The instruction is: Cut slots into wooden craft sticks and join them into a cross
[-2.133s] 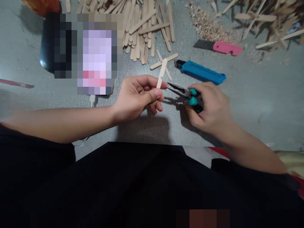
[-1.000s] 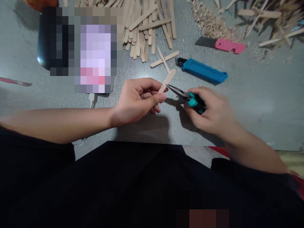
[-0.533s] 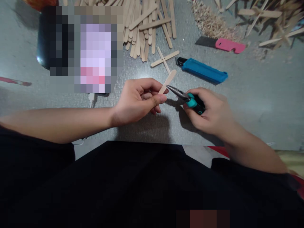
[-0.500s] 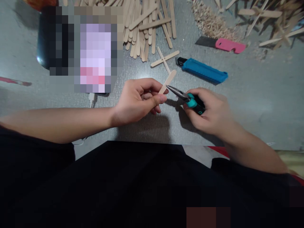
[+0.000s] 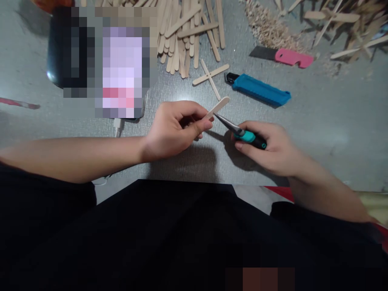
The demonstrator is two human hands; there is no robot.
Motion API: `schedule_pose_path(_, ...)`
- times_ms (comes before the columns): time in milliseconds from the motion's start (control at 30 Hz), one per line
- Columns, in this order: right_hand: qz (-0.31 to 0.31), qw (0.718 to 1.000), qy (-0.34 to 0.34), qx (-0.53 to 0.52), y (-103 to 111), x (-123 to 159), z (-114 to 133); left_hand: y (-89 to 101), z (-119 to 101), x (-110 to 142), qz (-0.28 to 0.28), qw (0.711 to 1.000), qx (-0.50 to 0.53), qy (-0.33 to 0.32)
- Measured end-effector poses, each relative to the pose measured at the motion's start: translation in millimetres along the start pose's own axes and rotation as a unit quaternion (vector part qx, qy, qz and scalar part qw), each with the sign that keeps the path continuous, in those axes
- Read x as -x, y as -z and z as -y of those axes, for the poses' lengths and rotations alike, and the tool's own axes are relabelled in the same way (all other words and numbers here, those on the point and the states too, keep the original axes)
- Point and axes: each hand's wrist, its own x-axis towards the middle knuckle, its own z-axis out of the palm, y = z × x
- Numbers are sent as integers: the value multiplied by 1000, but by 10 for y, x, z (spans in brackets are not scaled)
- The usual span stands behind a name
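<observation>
My left hand point(image 5: 182, 125) pinches a pale wooden popsicle stick point(image 5: 220, 106) between thumb and fingers, its rounded end pointing up and right. My right hand point(image 5: 269, 147) is closed round the teal and black handles of needle-nose pliers point(image 5: 228, 123). The pliers' tips meet the stick's lower edge close to my left fingertips; the lower end of the stick is hidden in my hand. Just beyond the held stick, two crossed popsicle sticks point(image 5: 210, 76) lie on the table.
A blue box cutter point(image 5: 260, 89) and a pink-handled knife point(image 5: 294, 58) lie beyond my right hand. Wood shavings point(image 5: 273, 32), a pile of popsicle sticks point(image 5: 176, 40) and crossed sticks point(image 5: 332, 17) are at the back. A blurred phone point(image 5: 121, 72) and a dark rounded object point(image 5: 57, 52) sit left.
The pliers' jaws, apart at first, have closed at the stick's edge. The pliers and right hand have since turned and dropped slightly, and the stick has tilted further right.
</observation>
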Motion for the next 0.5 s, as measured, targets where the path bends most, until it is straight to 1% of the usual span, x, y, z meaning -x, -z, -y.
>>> schedule_pose_path(33,32,998,-23,-49,25,-2,5,3,7,-2,0,1000,-12,-5)
schedule_pose_path(67,72,990,-48,-109,48,-1,10,4,11,-7,-2,1000,-22,-6)
schedule_pose_path(100,115,975,-69,-176,69,3,16,4,13,-12,-6,1000,-27,-5)
schedule_pose_path(167,204,929,-103,-291,99,21,40,3,13,-28,-19,1000,-23,5)
schedule_pose_path(200,238,909,-109,-324,107,34,58,3,12,-38,-24,999,-16,14)
schedule_pose_path(233,258,900,-109,-334,110,48,77,3,10,-46,-28,999,-5,20)
schedule_pose_path(267,258,907,-104,-317,106,62,95,5,6,-54,-29,999,6,25)
schedule_pose_path(300,235,928,-92,-275,96,76,106,7,1,-60,-27,999,15,31)
schedule_pose_path(333,189,956,-68,-213,80,86,109,9,-5,-64,-24,999,20,38)
schedule_pose_path(367,131,982,-38,-132,60,93,102,12,-13,-65,-21,998,25,46)
schedule_pose_path(400,63,997,-3,-43,36,95,84,14,-23,-65,-19,998,29,54)
schedule_pose_path(433,-1,999,30,40,11,92,58,16,-33,-63,-18,997,32,61)
schedule_pose_path(467,-51,991,56,108,-12,85,28,17,-44,-60,-18,997,37,66)
schedule_pose_path(500,-85,982,75,152,-33,75,-2,18,-54,-56,-19,997,43,66)
